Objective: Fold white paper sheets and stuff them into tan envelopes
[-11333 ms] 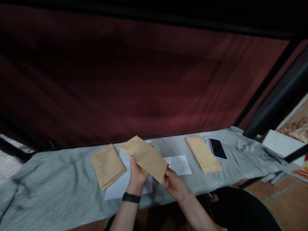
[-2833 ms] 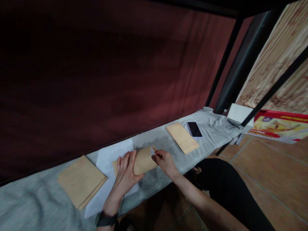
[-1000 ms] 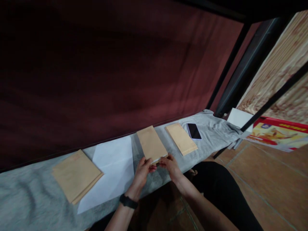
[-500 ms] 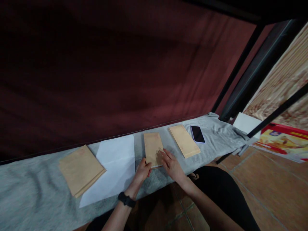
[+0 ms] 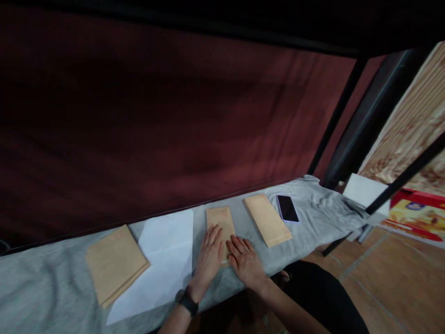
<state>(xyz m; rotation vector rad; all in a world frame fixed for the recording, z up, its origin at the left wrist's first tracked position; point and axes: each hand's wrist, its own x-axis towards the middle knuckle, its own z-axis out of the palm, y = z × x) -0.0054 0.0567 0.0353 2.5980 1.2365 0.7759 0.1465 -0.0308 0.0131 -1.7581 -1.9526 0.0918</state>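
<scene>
A brown paper envelope [image 5: 222, 217] lies on the grey cloth in front of me, its near part covered by my hands. My left hand [image 5: 210, 250] rests flat on its left side, fingers stretched toward the far end. Across its lower right edge lies my right hand [image 5: 245, 260], fingers spread. A bit of white shows at the envelope's near end between the hands. To the right is a small stack of brown envelopes [image 5: 267, 219]. White paper sheets [image 5: 167, 255] lie to the left, partly under another stack of brown envelopes [image 5: 116, 262].
A phone [image 5: 288, 208] with a dark screen lies right of the envelopes. The narrow surface is covered by a grey cloth [image 5: 41, 283], with a dark red panel [image 5: 167, 139] behind it. Black metal bars [image 5: 339, 113] and a red-and-yellow box [image 5: 419, 213] are at the right.
My left hand has let go of the envelope's near left corner and now lies flat on top. My right hand has flattened at its near right edge. The view has tilted up slightly.
</scene>
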